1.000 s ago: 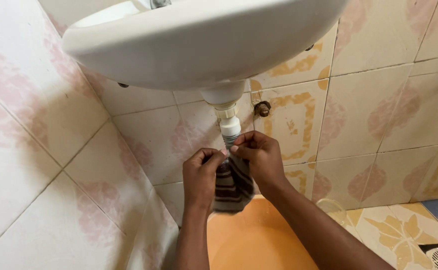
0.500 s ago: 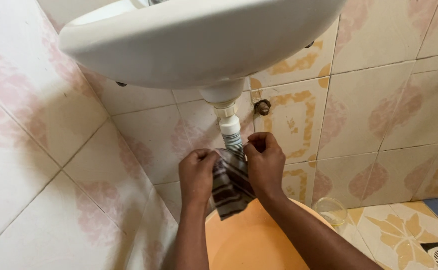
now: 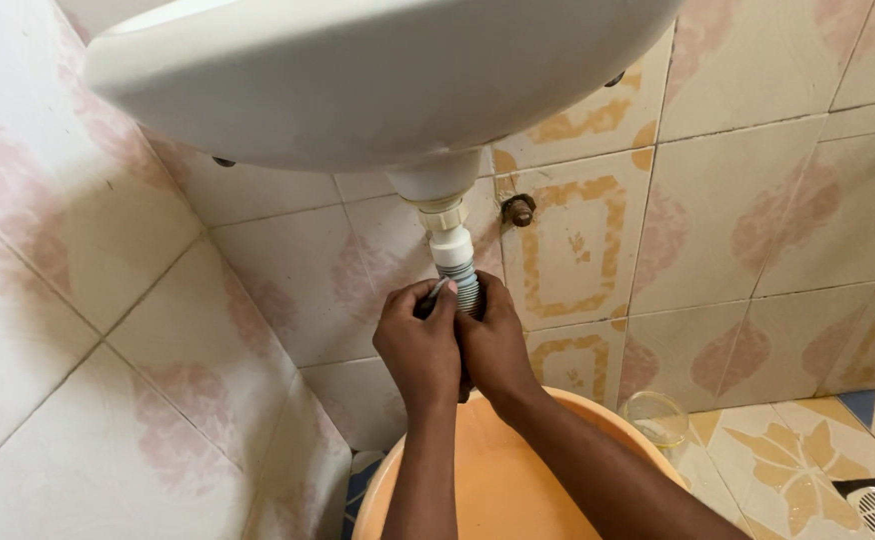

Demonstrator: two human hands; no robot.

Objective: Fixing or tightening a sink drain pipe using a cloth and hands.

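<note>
Both hands are clamped together round the ribbed grey drain hose (image 3: 469, 291) beneath the white ceramic basin (image 3: 358, 80): left hand (image 3: 420, 345) and right hand (image 3: 493, 345), fingers closed on it. The hose looks still joined; the orange plastic tub (image 3: 503, 480) sits below.

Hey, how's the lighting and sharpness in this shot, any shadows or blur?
Head view: soft, even light with no harsh glare; the basin shades the wall tiles beneath it; both hands and the ribbed drain pipe look sharp; the straight tile lines bow at the edges.
</note>
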